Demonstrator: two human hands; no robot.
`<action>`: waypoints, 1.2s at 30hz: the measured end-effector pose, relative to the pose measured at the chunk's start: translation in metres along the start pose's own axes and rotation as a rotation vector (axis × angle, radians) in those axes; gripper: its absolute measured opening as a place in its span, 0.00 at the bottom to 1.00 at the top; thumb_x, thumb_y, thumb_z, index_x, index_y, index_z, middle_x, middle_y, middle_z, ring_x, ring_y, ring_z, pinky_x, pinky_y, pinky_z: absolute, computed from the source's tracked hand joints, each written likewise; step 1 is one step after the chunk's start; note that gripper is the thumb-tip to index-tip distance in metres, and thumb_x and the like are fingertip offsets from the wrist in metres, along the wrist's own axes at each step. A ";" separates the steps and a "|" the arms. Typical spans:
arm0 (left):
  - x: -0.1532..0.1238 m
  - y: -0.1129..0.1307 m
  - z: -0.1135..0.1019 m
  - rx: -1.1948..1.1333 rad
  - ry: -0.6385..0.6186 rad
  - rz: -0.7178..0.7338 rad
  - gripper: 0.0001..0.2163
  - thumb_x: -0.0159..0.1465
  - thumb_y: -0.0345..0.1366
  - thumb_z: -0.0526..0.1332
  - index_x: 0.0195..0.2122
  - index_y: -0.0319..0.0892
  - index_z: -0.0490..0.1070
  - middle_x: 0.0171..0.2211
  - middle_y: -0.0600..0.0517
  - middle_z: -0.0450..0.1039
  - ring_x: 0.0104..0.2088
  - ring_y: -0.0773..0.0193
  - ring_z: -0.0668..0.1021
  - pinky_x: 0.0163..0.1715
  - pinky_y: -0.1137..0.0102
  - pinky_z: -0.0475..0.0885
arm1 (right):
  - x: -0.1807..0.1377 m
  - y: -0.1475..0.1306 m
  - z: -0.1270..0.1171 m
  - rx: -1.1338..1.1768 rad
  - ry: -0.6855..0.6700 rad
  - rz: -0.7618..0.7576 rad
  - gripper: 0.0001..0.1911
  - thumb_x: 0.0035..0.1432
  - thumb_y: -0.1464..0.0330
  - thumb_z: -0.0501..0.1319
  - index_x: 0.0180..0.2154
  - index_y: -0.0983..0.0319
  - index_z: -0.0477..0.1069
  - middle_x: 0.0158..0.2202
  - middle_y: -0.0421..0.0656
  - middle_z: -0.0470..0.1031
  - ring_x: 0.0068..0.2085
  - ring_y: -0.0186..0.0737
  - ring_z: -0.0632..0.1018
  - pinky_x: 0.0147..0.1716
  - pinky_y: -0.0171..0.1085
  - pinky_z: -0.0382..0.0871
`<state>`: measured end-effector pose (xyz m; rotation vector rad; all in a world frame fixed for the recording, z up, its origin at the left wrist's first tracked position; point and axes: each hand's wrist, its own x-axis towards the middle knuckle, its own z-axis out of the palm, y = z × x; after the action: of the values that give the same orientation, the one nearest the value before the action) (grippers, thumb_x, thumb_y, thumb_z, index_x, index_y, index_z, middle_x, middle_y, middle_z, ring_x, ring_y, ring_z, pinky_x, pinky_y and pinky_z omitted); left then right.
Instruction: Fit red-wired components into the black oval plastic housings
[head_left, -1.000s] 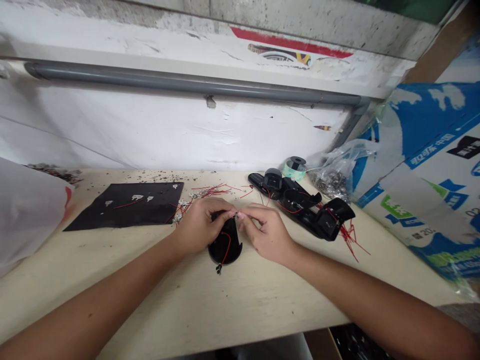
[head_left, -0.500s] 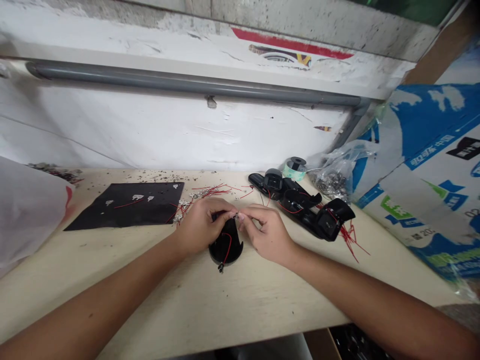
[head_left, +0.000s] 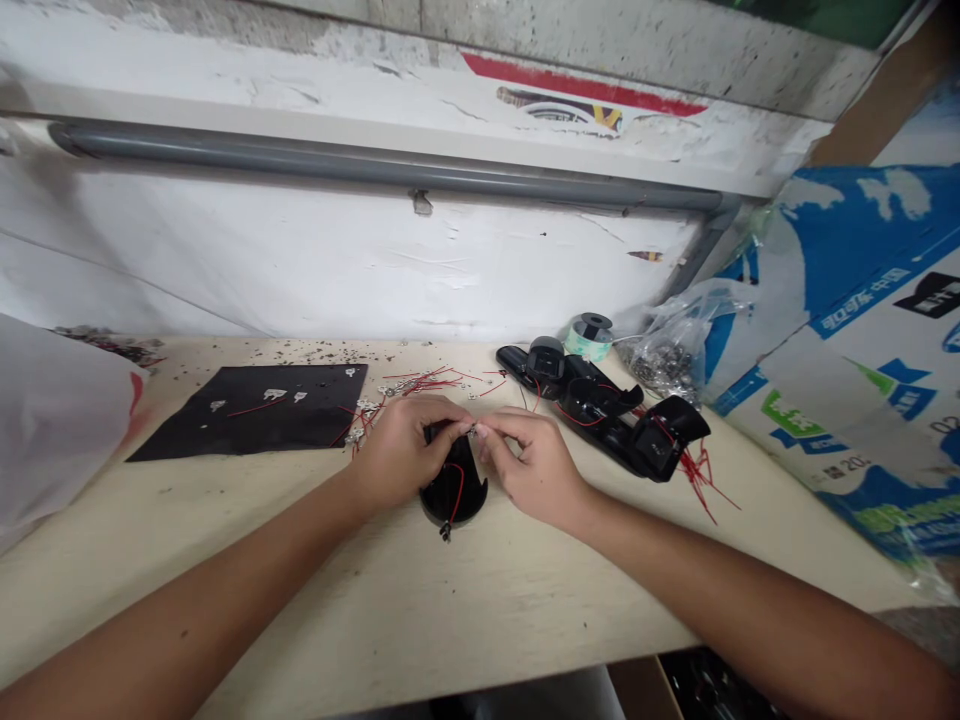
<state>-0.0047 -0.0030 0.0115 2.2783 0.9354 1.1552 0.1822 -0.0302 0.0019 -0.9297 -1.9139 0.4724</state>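
Observation:
Above the table, a black plastic housing (head_left: 466,492) with a rounded, cup-like end hangs between my hands. A red wire (head_left: 460,485) curves inside it and ends at a small dark piece (head_left: 445,532) at the near rim. My left hand (head_left: 409,447) is closed around the housing's far end, thumb and finger pinched together at the top. My right hand (head_left: 531,462) pinches a tiny metal part (head_left: 472,429) at that same spot, its fingertips almost touching the left ones. The fingers hide most of the tiny part and the housing's far end.
Several similar black housings (head_left: 652,450) with red wires lie at the right, beside a tape roll (head_left: 589,338) and a clear bag (head_left: 667,350) of small parts. A black sheet (head_left: 247,415) carries small metal pieces. Red wires (head_left: 420,382) lie behind my hands. A printed carton (head_left: 862,380) borders the right.
The black housing has shifted very slightly to the right and its near end has tilted a little. Both hands keep their pinch at almost the same place.

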 end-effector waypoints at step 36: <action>-0.004 -0.002 0.001 -0.108 -0.033 -0.081 0.07 0.66 0.33 0.61 0.34 0.40 0.79 0.32 0.50 0.80 0.33 0.63 0.78 0.35 0.69 0.72 | -0.004 0.001 -0.003 -0.094 -0.065 -0.116 0.12 0.68 0.74 0.51 0.33 0.60 0.68 0.30 0.42 0.67 0.33 0.40 0.70 0.33 0.39 0.64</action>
<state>-0.0060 -0.0041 0.0073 2.1475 0.9220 1.1034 0.1863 -0.0331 0.0002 -0.8667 -2.0514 0.3509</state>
